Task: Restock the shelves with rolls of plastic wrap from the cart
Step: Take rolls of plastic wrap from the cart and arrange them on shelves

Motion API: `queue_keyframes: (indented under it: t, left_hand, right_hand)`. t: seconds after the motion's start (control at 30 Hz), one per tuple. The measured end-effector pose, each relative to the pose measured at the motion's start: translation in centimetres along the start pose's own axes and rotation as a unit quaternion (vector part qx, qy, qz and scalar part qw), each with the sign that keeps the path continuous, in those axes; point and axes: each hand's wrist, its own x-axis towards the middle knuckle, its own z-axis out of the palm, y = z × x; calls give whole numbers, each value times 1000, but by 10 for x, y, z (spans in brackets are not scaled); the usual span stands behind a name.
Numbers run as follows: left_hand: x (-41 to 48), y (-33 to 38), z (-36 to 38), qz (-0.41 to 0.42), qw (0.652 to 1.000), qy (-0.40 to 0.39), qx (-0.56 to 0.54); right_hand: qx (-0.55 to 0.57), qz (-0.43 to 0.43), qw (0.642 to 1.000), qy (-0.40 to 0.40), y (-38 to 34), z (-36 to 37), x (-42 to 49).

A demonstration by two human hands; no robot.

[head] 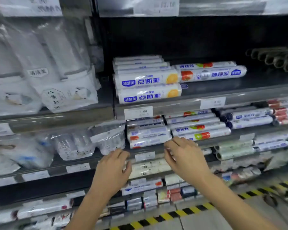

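Rolls of plastic wrap (149,94) with blue lettering and a yellow fruit picture lie stacked on the upper shelf (173,105). One shelf down, more wrap rolls (148,136) are piled in rows. My left hand (114,166) hovers at that lower shelf's front edge, fingers spread, holding nothing. My right hand (183,156) reaches in just in front of the lower rolls, fingers curled and apart, with nothing visibly in its grasp. The cart is out of view.
Clear bagged goods (61,90) fill the left shelves. Price tags (138,112) line the shelf fronts. Dark-capped rolls (249,119) lie at right. Small packs (148,201) sit on the lowest shelves above a yellow-black floor stripe (181,211).
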Motion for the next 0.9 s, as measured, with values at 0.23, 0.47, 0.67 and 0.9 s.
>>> queue_keyframes:
  t: [0.23,0.47,0.67,0.9]
  left_hand:
    - [-71,48,73,105,979,-165,-53]
    - [-119,115,125,214,932,-284,-71]
    - [-129,189,152,281,899,-332,-55]
    - [-119,290,190,335,870,-356,-62]
  right_hand:
    - [-37,176,978,-102,2,30,-160]
    - [-38,372,910,-181,-10,29,-303]
    - [-28,501,848,-169,-9,11,-386]
    - [-10,604,788,-119,42,-19,-448]
